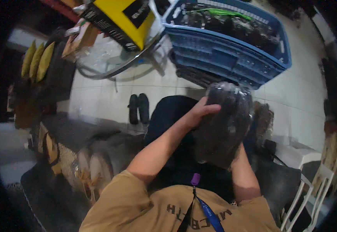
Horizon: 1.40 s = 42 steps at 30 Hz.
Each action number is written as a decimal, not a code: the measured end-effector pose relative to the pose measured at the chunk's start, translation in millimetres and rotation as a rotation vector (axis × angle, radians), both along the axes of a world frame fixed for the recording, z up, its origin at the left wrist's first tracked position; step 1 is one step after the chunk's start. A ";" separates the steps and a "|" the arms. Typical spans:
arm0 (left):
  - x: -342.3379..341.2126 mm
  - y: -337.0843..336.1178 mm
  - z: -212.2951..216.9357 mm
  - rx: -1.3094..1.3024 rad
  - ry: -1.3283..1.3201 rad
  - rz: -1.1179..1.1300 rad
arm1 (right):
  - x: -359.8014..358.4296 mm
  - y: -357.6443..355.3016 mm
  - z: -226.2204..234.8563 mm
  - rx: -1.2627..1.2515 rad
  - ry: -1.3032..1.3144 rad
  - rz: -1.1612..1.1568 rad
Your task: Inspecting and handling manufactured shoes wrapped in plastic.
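1. So the main thing here is a dark bundle (226,127) in shiny clear plastic, held up over the person's lap, its far end just by the near side of the crate (as seen from above).
2. Left hand (202,112) has a grasp on its left side, thumb across the front; the other fingers are tucked out of sight.
3. Right hand (238,152) is at the lower right edge, mostly hidden behind the bundle, so can't tell how firmly it's gripping, sorry.
4. Just beyond: a blue crate (224,30) with more dark, plastic-wrapped stuff inside and a bright green strip (226,14) on top.
5. Left of that, a yellow and black box (118,23).
6. Dark slippers (138,109) sit on the tile floor (98,94).
7. White chair (311,197), lower right.
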<state>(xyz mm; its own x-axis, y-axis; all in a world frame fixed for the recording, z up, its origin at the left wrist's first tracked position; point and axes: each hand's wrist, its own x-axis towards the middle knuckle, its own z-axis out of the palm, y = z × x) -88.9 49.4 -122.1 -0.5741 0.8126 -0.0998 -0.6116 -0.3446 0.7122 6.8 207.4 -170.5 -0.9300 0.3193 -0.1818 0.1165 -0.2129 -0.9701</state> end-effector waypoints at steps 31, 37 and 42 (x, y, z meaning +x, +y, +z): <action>-148.6 -261.9 -219.5 -1.242 0.479 0.087 | -14.0 -30.3 39.9 0.116 -0.035 0.405; -154.8 -314.3 -278.6 -1.087 0.090 0.172 | -27.8 -26.5 48.0 0.119 -0.114 0.481; -183.7 -324.5 -309.6 -1.723 0.501 0.151 | -44.5 -25.7 56.6 0.232 -0.172 0.624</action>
<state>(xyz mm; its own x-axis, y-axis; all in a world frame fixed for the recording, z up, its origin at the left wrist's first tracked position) -272.6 -275.1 -431.7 -0.8638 -0.0631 -0.4998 -0.2848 0.8795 0.3813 -37.7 181.7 -113.9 -0.9166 -0.2184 -0.3349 0.3063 0.1547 -0.9393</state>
